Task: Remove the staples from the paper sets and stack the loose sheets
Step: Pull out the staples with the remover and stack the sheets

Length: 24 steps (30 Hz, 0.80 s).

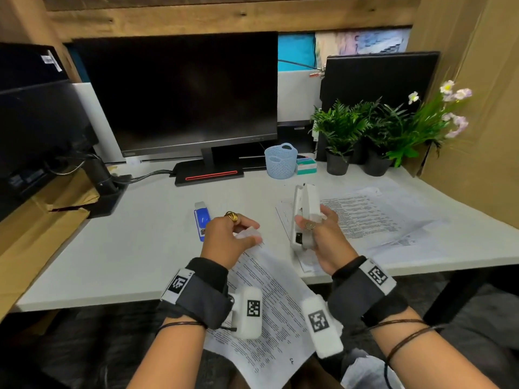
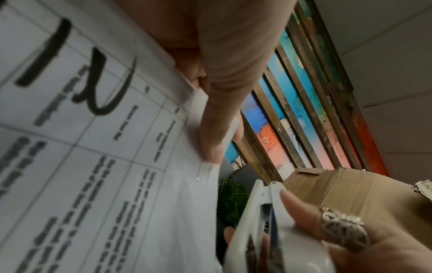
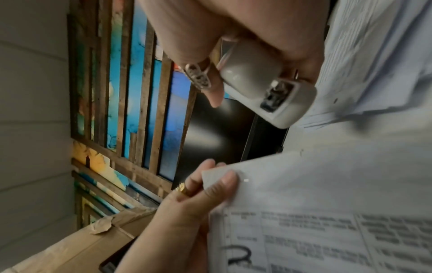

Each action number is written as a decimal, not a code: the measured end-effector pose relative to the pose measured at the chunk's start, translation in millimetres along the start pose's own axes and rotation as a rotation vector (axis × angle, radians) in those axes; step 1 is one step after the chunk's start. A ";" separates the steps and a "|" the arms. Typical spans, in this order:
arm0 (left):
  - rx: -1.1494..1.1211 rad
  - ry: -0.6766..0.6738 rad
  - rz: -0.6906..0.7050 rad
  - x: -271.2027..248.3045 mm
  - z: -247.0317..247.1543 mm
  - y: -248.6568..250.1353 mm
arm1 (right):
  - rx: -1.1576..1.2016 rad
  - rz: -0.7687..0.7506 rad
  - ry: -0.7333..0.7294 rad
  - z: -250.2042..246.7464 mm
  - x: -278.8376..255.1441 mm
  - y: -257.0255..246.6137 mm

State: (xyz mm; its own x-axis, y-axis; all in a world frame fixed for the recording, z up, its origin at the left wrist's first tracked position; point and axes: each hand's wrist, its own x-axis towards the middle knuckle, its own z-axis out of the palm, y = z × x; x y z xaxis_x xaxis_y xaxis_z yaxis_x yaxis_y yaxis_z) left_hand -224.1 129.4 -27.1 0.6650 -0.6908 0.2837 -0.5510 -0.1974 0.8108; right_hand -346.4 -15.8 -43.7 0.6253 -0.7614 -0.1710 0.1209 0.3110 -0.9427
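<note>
Stapled paper set (image 1: 269,299), limp and light, nearest me: my left hand (image 1: 227,242) pinches its 12 o'clock corner; my right hand (image 1: 323,240) grips the rigid stapler (image 1: 304,209).

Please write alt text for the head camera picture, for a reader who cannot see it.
At a white desk, the left hand pinches the top corner of a printed paper set while the right hand holds a white stapler upright beside it. More printed sheets lie on the right, before a dark monitor.
</note>
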 end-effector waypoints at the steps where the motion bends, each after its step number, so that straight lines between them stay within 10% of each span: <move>1: -0.020 0.002 -0.004 -0.4 1.4 0.3 | -0.029 -0.006 0.001 0.2 -4.4 4.1; 24: -0.206 -0.016 -0.013 -10.0 6.7 10.5 | 0.184 -0.065 0.311 28.5 -9.5 34.9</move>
State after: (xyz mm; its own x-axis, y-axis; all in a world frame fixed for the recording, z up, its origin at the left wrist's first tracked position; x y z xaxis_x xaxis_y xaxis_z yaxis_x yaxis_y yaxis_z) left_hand -239.9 129.6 -24.8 0.6623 -0.7007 0.2653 -0.4262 -0.0611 0.9026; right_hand -326.1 18.5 -66.8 0.3510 -0.9106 -0.2180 0.3072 0.3319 -0.8919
